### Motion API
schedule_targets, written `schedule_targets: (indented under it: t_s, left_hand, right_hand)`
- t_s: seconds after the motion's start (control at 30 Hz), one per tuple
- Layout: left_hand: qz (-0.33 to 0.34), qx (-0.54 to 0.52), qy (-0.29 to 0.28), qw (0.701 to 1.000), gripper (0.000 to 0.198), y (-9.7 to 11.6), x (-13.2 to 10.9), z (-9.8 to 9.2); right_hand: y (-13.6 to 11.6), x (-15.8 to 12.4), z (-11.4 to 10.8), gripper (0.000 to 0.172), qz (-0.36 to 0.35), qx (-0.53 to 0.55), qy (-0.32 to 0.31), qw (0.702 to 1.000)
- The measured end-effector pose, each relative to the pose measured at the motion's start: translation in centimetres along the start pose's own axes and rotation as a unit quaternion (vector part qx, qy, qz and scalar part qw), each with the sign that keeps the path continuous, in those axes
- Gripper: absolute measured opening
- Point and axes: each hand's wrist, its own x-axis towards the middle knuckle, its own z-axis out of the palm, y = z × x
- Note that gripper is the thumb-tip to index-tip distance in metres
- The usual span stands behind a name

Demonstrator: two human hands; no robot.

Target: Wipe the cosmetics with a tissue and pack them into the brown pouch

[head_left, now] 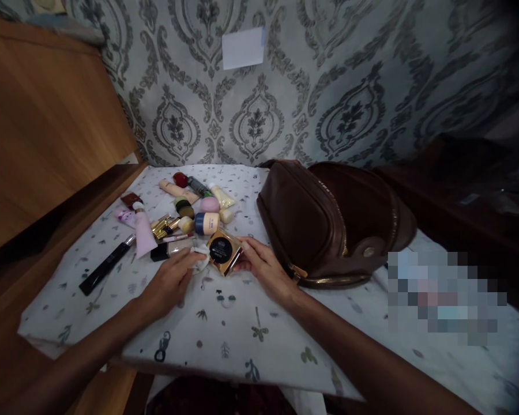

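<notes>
My right hand (266,270) grips a gold square compact (222,251) by its right edge. A round black label with small print faces up on it. In the closed fingers of my left hand (169,283) is a crumpled white tissue (204,251), which touches the compact's left side. Just behind my left hand lies a foundation bottle (175,248) with a black cap. A small jar (207,223) with a blue lid sits right behind the compact. Beside it are a pink egg-shaped sponge (210,204) and several gold tubes (163,228).
A brown leather bag (303,213) with gold zips stands at the right. To the left lie a pink tube (144,235) and a long black stick (107,270). Wooden furniture (47,98) borders the left side, and a patterned wall (259,115) rises behind the cloth-covered table (190,346).
</notes>
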Motion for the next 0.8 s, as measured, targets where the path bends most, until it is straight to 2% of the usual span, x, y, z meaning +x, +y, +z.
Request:
schedule_targets:
  t_s: [0.27,0.57,0.7,0.8]
  left_hand:
    - [0.042,0.026,-0.035,0.998,0.037,2.4,0.3,0.2]
    - [0.123,0.023,-0.057,0.99,0.039,4.6,0.2,0.7]
    - [0.117,0.025,-0.056,0.991,0.04,4.5,0.2,0.6]
    - [0.086,0.022,-0.043,0.995,0.038,3.9,0.4,0.4]
  right_hand:
    - [0.0,0.1,0.0,0.041,0.007,0.012,0.0,1.0]
    - [0.1,0.1,0.0,0.041,0.003,0.027,0.004,1.0]
    - [0.0,0.1,0.1,0.04,0.005,0.023,0.003,1.0]
    - [-0.1,0.0,0.1,0.038,0.001,0.014,0.007,1.0]
